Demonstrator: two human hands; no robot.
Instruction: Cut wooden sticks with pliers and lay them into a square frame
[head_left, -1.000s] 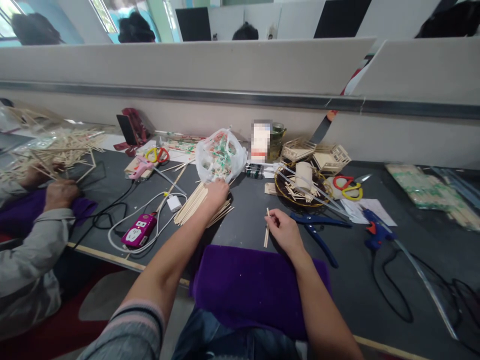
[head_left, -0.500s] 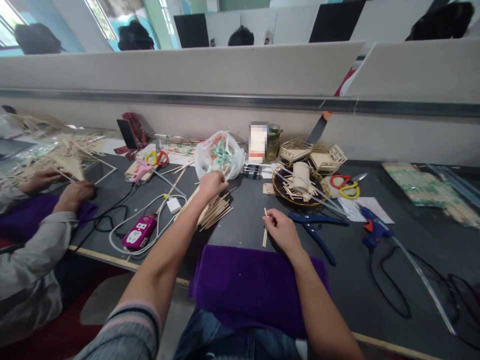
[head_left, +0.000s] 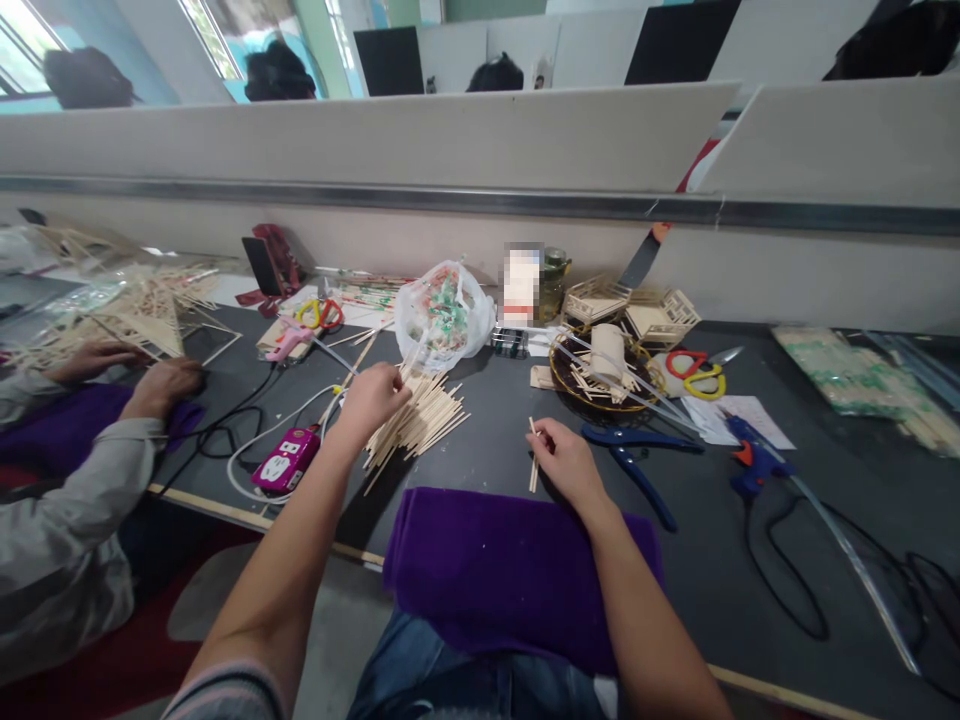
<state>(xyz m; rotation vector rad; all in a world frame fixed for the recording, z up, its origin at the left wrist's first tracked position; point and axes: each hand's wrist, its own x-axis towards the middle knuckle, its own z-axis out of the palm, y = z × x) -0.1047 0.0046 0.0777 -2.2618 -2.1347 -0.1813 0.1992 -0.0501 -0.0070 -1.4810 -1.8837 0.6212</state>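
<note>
My left hand (head_left: pixel 377 398) is closed in a pinch at the left upper edge of a loose pile of thin wooden sticks (head_left: pixel 427 415); whatever its fingers hold is too small to make out. Upright on the dark table, my right hand (head_left: pixel 568 458) grips a couple of short wooden sticks (head_left: pixel 533 470) between thumb and fingers. Just right of that hand lie blue-handled pliers (head_left: pixel 637 475). A folded purple cloth (head_left: pixel 495 560) lies at the table edge, partly under my right forearm.
Behind the pile sits a plastic bag of scraps (head_left: pixel 444 320). A wicker basket (head_left: pixel 600 400) holds wooden pieces. Scissors (head_left: pixel 701 372) and a blue glue gun (head_left: pixel 756 458) lie right. Leftward are a magenta power socket (head_left: pixel 286 460), a pink glue gun (head_left: pixel 289 340) and a co-worker's hands (head_left: pixel 165 385).
My left hand has moved left and towards me, from beside the plastic bag to the edge of the stick pile, uncovering more sticks. My right hand stays put with its sticks.
</note>
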